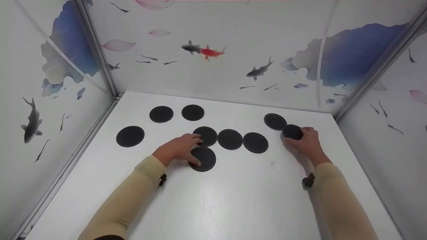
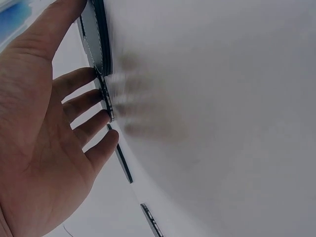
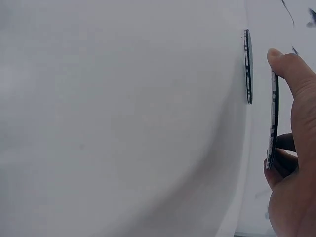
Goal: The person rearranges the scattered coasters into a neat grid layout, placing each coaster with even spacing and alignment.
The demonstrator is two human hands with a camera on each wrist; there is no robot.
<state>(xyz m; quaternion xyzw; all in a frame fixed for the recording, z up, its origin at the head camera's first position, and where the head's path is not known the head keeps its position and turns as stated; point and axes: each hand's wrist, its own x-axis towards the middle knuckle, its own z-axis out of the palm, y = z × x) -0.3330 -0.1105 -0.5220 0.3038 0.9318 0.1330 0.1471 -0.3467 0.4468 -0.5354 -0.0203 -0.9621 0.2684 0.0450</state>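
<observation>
Several flat, round black coasters lie on the white table. My left hand (image 1: 181, 146) is spread over two of them: its fingertips touch the rear coaster (image 1: 206, 136), and its thumb rests on the nearer coaster (image 1: 205, 159). In the left wrist view, the fingers of that hand (image 2: 54, 118) are extended beside the coaster edges (image 2: 102, 39). At the right, my right hand (image 1: 308, 141) pinches a coaster (image 1: 292, 132) by its rim between thumb and fingers. The right wrist view shows this held coaster (image 3: 273, 118) on edge, raised off the table, apart from another coaster (image 3: 248, 66).
Two more coasters, one central (image 1: 230, 139) and one right of it (image 1: 255, 142), continue the row. Another coaster (image 1: 275, 121) lies behind the right hand. Others (image 1: 130, 136) lie at the left and back left. White walls (image 1: 220, 20) painted with fish enclose the table (image 1: 233, 206).
</observation>
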